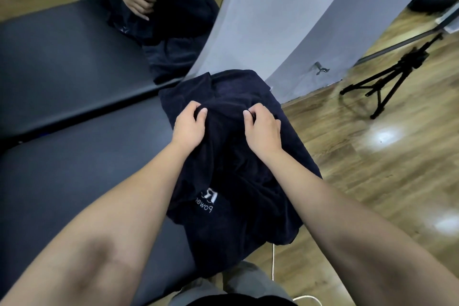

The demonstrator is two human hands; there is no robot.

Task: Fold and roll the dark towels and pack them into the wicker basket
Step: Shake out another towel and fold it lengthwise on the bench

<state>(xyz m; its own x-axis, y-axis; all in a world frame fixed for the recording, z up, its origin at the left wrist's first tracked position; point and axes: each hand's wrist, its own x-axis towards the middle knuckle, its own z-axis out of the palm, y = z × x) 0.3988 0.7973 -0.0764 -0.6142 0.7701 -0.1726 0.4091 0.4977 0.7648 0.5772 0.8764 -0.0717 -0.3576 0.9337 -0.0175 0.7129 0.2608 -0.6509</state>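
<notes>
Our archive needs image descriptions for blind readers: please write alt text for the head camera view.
Both hands, left hand and right hand, pinch a crumpled dark towel on a black table. A mirror behind reflects them; a tripod stands on the wooden floor.

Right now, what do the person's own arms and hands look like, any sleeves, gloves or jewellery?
Both forearms are bare right up to the bottom edge of the picture, with no sleeve in view. The left hand and the right hand are bare too: no gloves, and no rings, watch or wristband show on the sides that face the camera. The fingernails that show are short and unpainted.
</notes>
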